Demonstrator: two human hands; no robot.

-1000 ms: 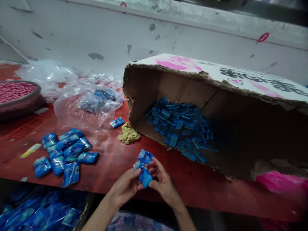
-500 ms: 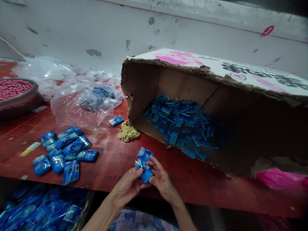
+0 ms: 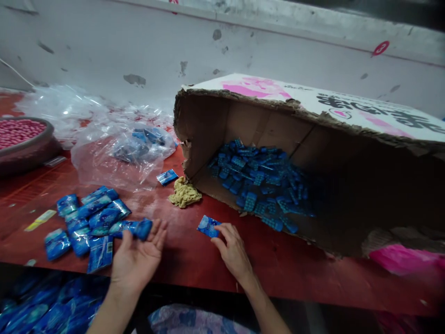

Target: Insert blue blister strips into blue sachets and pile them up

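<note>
My left hand [image 3: 139, 255] is palm up with its fingers apart beside the pile of blue packets [image 3: 100, 211] on the red table. A small blue packet [image 3: 143, 229] is just past its fingers at the pile's right edge, and nothing rests in the palm. My right hand [image 3: 233, 248] pinches the edge of a flat blue packet [image 3: 207, 226] between thumb and fingers, over the table in front of the large open carton. A crumpled yellow cloth [image 3: 184, 192] lies behind that packet.
The torn carton [image 3: 264, 116] lies on its side, with many small blue items [image 3: 257, 171] inside. Clear plastic bags [image 3: 118, 153], a bowl [image 3: 34, 153] of pink pieces and a yellow strip [image 3: 40, 220] are to the left. Pink plastic [image 3: 403, 260] shows at right.
My hands have moved apart. The left one went left to the pile and opened, and the blue packet it held is now at the pile's edge. The right one keeps the flat packet.
</note>
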